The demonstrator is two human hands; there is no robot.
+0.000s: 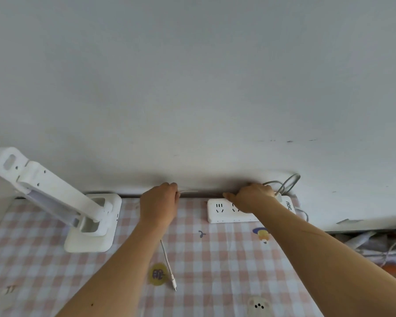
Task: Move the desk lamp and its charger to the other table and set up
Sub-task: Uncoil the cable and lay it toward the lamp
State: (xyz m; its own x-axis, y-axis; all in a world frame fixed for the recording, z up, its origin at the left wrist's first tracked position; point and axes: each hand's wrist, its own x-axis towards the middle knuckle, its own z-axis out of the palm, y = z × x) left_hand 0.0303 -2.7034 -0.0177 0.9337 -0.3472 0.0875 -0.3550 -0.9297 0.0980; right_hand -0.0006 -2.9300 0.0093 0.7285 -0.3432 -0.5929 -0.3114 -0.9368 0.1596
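Observation:
A white folding desk lamp (55,197) stands on its square base at the left of the checked tablecloth (215,259). A white charging cable (168,264) lies on the cloth, its connector end near me, and runs up under my left forearm. My left hand (159,202) is closed on that cable at the table's back edge by the wall. My right hand (253,197) rests on a white power strip (224,211) and covers its right sockets; whether it holds a plug is hidden.
A grey cord (286,184) loops against the white wall behind the power strip. To the right, past the table's edge, lie crumpled fabric and loose cables (380,248). Cartoon prints dot the cloth.

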